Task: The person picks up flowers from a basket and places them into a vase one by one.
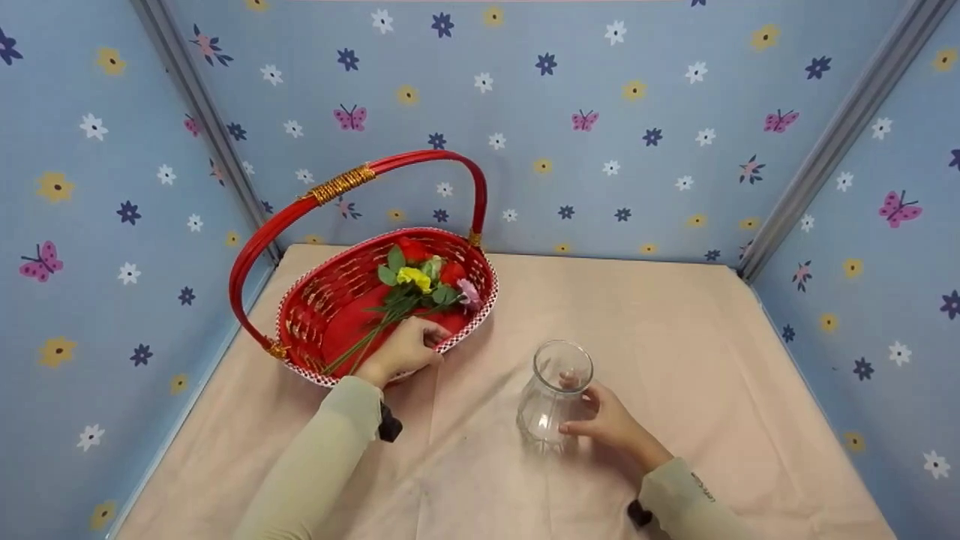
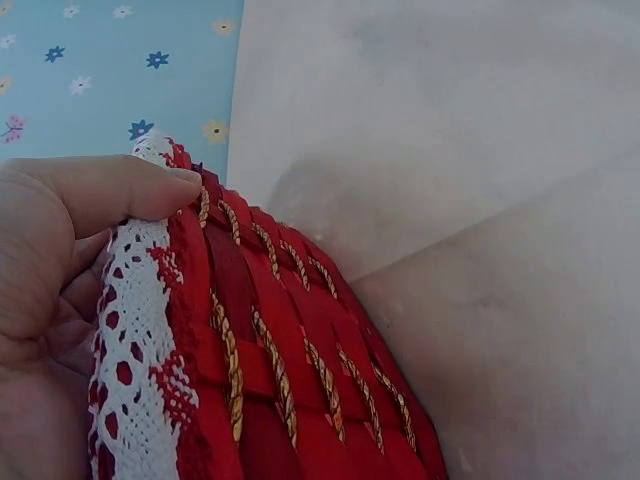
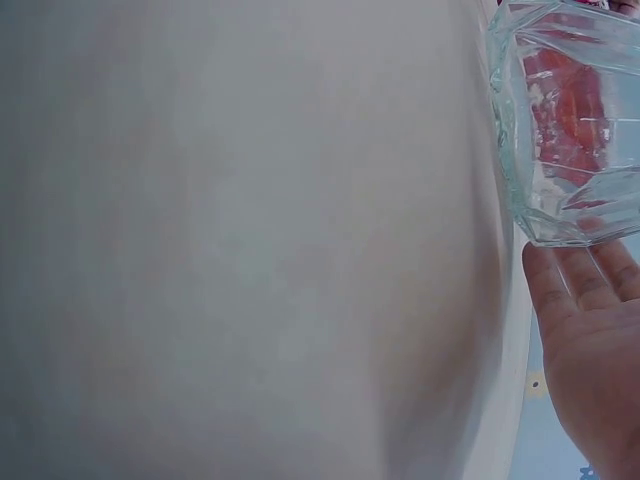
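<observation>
On the left of the head view, a red woven basket (image 1: 300, 300) with a tall handle holds several flowers (image 1: 414, 279), red, yellow and pink among them. My left hand (image 1: 409, 346) grips its near rim. In the left wrist view the thumb (image 2: 150, 190) presses the outer side, over white lace trim (image 2: 140, 350); the other fingers are mostly hidden behind the rim. A clear glass vase (image 1: 541, 409) stands upright on the table. At its right side is my right hand (image 1: 611, 420), its fingers nearly straight against the glass in the right wrist view (image 3: 590, 330).
A pale peach cloth (image 1: 637, 315) covers the table. Blue patterned panels (image 1: 525, 187) stand at the back and both sides, with grey posts (image 1: 832, 135) at the corners. The basket's handle (image 1: 427, 156) arches high above it.
</observation>
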`<state>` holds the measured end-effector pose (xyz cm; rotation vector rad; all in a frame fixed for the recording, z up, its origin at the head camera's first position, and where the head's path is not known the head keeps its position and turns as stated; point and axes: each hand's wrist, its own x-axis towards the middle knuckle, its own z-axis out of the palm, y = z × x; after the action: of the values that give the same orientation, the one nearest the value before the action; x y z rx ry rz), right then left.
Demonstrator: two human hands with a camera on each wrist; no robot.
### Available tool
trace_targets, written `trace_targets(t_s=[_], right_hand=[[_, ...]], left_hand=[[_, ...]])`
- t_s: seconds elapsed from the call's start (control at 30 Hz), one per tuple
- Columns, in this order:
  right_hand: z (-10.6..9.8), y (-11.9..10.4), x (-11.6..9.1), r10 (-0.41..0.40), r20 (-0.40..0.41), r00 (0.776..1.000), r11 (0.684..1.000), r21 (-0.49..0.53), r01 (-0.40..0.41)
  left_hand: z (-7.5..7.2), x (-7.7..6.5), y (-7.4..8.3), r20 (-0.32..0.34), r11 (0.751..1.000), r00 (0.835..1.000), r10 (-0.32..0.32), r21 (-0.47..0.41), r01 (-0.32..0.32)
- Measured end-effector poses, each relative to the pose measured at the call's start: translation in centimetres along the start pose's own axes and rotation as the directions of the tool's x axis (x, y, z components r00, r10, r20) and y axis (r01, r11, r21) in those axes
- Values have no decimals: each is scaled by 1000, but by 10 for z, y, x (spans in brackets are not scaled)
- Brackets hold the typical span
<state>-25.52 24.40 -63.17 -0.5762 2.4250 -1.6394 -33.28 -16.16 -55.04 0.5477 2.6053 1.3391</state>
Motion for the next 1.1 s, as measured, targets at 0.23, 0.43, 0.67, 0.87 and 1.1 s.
trace_targets(t_s=[0.23, 0.43, 0.67, 0.87, 1.1], right_hand=[[-2, 1, -1, 11, -19, 1000, 1000, -23, -11], [-1, 1, -1, 11, -14, 1000, 1000, 6, -11], [0, -1, -2, 14, -1, 1000, 999, 46, -14], [-1, -1, -3, 12, -1, 1000, 999, 37, -12], [1, -2, -2, -6, -12, 1000, 999, 46, 7]], left_hand=[[0, -4, 0, 59, 1000, 998, 11, -21, -9], [-2, -8, -1, 90, 999, 996, 27, -21, -25], [-7, -13, -1, 120, 1000, 992, 23, -5, -23], [-11, -17, -1, 161, 1000, 987, 9, 3, -9], [-16, -22, -3, 210, 998, 976, 56, 24, -63]])
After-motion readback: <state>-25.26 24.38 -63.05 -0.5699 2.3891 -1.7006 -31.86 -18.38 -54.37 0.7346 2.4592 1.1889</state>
